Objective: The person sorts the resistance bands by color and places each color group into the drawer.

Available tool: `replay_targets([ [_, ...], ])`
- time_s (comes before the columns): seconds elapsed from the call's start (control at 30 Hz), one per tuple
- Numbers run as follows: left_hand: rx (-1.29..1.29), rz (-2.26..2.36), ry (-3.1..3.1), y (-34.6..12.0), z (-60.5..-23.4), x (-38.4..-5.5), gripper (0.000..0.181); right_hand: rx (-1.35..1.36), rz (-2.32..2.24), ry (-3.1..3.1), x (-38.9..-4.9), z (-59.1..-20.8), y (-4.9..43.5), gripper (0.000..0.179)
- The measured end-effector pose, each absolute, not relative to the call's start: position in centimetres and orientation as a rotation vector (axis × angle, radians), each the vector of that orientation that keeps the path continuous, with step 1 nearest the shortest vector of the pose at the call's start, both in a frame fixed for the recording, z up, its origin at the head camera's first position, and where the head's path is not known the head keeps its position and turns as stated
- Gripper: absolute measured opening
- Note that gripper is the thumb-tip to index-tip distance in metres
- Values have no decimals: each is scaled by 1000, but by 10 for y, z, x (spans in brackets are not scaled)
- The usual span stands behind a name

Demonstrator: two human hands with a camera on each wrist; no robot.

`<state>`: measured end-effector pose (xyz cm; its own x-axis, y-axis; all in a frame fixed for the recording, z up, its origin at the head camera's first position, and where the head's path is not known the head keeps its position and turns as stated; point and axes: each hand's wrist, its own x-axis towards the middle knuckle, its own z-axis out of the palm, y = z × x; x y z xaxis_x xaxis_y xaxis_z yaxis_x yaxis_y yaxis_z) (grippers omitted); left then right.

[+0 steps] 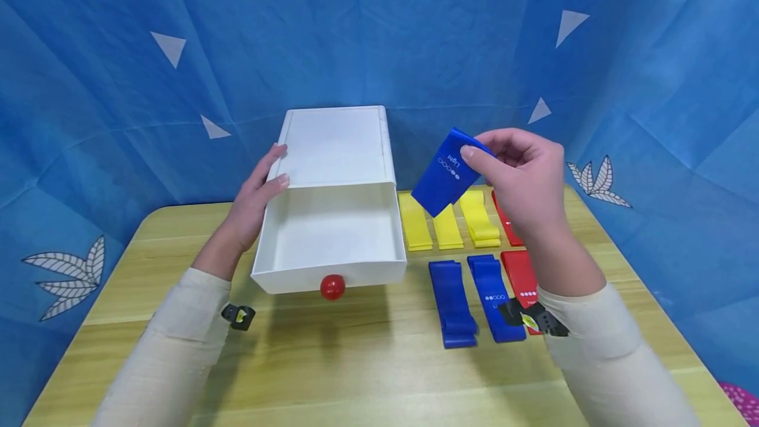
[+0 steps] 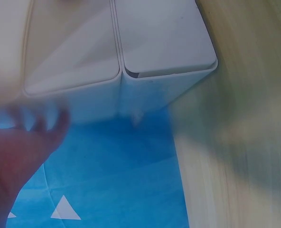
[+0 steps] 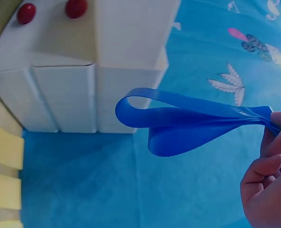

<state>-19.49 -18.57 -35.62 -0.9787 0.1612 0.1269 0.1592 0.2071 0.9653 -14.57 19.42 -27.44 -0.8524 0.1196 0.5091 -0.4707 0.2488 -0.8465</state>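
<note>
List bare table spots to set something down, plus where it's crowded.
Bare: tabletop in front of the open white drawer, left of the lying blue bands; also the strip between the left sleeve and the table's left edge. Crowded: right of the drawer, where blue, yellow bands and red bands lie close together.

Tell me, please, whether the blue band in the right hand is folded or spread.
Folded: the blue band, pinched in the right hand, doubles into loops in that wrist's view.
</note>
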Motion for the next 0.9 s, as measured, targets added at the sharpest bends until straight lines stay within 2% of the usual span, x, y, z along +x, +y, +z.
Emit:
replay_targets([
  [0.43,330,1939,2446,-186,-359,-196,64,474,1725,-1956,-134,-245,167,18],
  [0.9,307,1911,2463,-183,-359,-198,64,630,1860,-2041,-131,-260,106,17],
])
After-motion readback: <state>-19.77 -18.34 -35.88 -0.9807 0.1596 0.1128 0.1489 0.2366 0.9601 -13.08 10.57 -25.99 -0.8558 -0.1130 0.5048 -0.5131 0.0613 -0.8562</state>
